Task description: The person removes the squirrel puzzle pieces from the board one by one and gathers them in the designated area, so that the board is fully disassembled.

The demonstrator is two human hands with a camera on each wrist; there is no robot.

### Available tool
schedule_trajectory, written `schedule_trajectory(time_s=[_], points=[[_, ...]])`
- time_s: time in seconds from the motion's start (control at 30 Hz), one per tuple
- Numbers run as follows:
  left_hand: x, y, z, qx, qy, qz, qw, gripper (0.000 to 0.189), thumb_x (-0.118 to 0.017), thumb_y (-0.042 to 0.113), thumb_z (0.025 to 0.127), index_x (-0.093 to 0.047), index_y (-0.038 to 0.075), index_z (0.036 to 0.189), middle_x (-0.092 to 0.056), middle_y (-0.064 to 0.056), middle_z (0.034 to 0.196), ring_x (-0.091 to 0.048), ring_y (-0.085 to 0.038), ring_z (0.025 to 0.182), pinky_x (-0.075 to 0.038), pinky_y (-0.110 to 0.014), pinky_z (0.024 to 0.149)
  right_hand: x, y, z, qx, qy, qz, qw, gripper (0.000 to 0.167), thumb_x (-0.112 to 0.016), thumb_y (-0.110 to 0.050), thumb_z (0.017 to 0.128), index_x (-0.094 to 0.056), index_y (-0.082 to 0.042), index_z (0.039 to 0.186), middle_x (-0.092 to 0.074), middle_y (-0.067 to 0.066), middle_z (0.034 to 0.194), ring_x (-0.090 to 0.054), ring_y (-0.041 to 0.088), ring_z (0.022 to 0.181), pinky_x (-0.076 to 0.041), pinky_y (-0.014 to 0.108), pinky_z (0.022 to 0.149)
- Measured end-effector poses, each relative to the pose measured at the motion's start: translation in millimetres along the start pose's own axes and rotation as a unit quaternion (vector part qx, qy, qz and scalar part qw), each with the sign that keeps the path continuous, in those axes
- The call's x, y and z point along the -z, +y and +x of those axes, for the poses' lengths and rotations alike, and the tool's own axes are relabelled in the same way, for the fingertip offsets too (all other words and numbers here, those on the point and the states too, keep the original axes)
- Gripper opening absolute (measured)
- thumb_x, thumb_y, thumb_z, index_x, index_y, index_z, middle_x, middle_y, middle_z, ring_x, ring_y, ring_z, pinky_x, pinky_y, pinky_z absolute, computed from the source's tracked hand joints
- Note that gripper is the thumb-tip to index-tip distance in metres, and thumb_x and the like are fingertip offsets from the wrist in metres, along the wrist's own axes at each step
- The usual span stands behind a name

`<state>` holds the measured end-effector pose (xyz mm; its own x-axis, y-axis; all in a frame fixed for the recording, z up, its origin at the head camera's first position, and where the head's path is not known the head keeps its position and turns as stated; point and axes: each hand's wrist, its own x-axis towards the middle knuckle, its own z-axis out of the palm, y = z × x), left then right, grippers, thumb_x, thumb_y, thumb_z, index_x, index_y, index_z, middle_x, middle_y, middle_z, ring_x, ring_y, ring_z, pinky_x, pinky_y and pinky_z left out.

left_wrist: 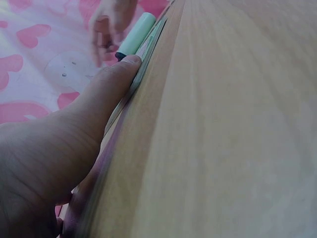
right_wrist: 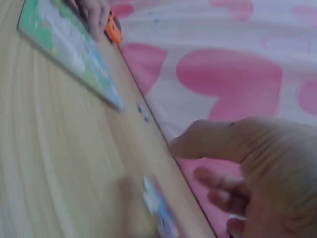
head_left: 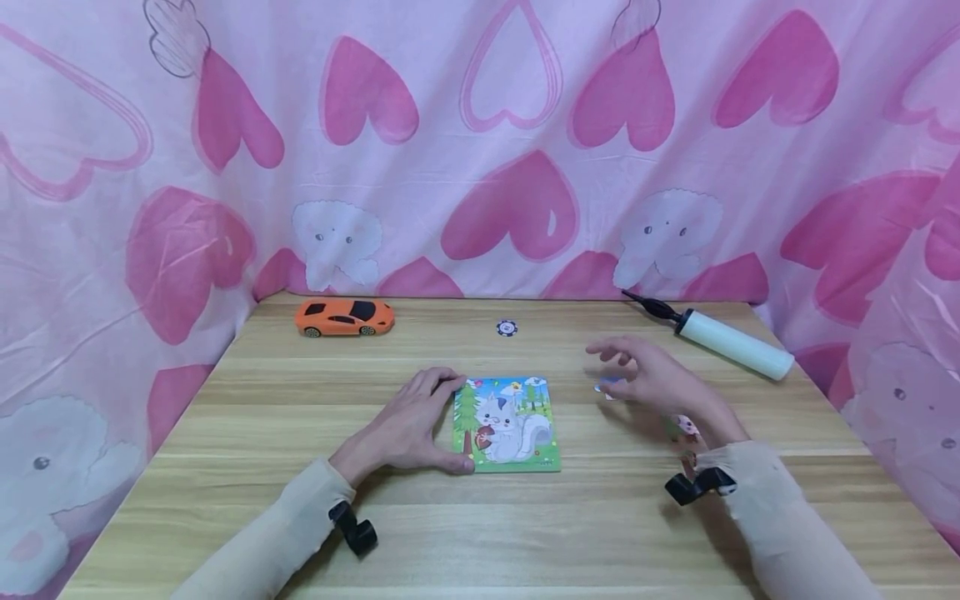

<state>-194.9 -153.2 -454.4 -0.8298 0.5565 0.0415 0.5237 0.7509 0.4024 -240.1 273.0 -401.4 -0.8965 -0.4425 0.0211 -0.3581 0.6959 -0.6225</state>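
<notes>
A square picture puzzle (head_left: 506, 425) of a grey squirrel holding an acorn lies flat on the table. My left hand (head_left: 408, 425) rests along its left side, the thumb at the near corner and the fingertips at the far one. In the left wrist view the straight thumb (left_wrist: 116, 82) touches the puzzle's edge. My right hand (head_left: 652, 379) is raised to the right of the puzzle, fingers loosely bent, holding nothing. Under it lies a small blue piece (head_left: 609, 388), partly hidden by the hand. Another small colourful piece (head_left: 684, 427) shows beside the right wrist.
An orange toy car (head_left: 343, 318) stands at the back left. A round blue-and-white chip (head_left: 507, 327) lies behind the puzzle. At the back right lies a pale hand pump (head_left: 731, 342) with a black nozzle. A pink heart-patterned curtain (head_left: 420, 183) hangs behind the wooden table (head_left: 480, 533).
</notes>
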Motion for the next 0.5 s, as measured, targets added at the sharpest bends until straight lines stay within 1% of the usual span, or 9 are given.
schedule_trajectory(time_s=[0.13, 0.23, 0.33, 0.5], points=[[0.1, 0.4, -0.4, 0.001, 0.0, 0.0, 1.0, 0.137, -0.081, 0.092, 0.073, -0.034, 0.013, 0.175, -0.033, -0.007, 0.174, -0.033, -0.027, 0.159, -0.029, -0.054, 0.135, -0.8, -21.7, 11.0, 0.025, 0.045, 0.012, 0.9986, 0.055, -0.085, -0.017, 0.101, -0.066, -0.016, 0.153, -0.073, 0.014, 0.135, -0.067, 0.031, 0.119, -0.055, 0.045, 0.095], [0.1, 0.5, -0.5, 0.0, 0.001, -0.001, 1.0, 0.137, -0.081, 0.092, 0.073, -0.034, 0.013, 0.175, -0.033, -0.007, 0.174, -0.033, -0.027, 0.159, -0.029, -0.054, 0.135, -1.7, -37.2, 17.2, 0.042, 0.059, 0.029, 0.9969, 0.056, -0.087, -0.022, 0.1, -0.067, -0.018, 0.152, -0.076, 0.007, 0.13, -0.069, 0.024, 0.113, -0.055, 0.04, 0.092], [0.1, 0.3, -0.3, -0.002, 0.002, 0.0, 1.0, 0.136, -0.081, 0.092, 0.073, -0.034, 0.013, 0.175, -0.034, -0.007, 0.174, -0.033, -0.027, 0.159, -0.029, -0.054, 0.136, -4.7, -51.3, 21.2, 0.054, 0.066, 0.047, 0.9953, 0.059, -0.089, -0.026, 0.098, -0.067, -0.019, 0.152, -0.076, 0.002, 0.128, -0.069, 0.022, 0.111, -0.055, 0.04, 0.092], [-0.3, -0.3, -0.2, -0.004, 0.002, 0.004, 1.0, 0.136, -0.08, 0.093, 0.073, -0.035, 0.013, 0.175, -0.034, -0.008, 0.174, -0.033, -0.027, 0.159, -0.029, -0.055, 0.136, -11.8, -70.6, 24.7, 0.056, 0.07, 0.075, 0.9931, 0.064, -0.094, -0.028, 0.093, -0.068, -0.02, 0.151, -0.075, 0.0, 0.127, -0.068, 0.027, 0.113, -0.054, 0.04, 0.093]])
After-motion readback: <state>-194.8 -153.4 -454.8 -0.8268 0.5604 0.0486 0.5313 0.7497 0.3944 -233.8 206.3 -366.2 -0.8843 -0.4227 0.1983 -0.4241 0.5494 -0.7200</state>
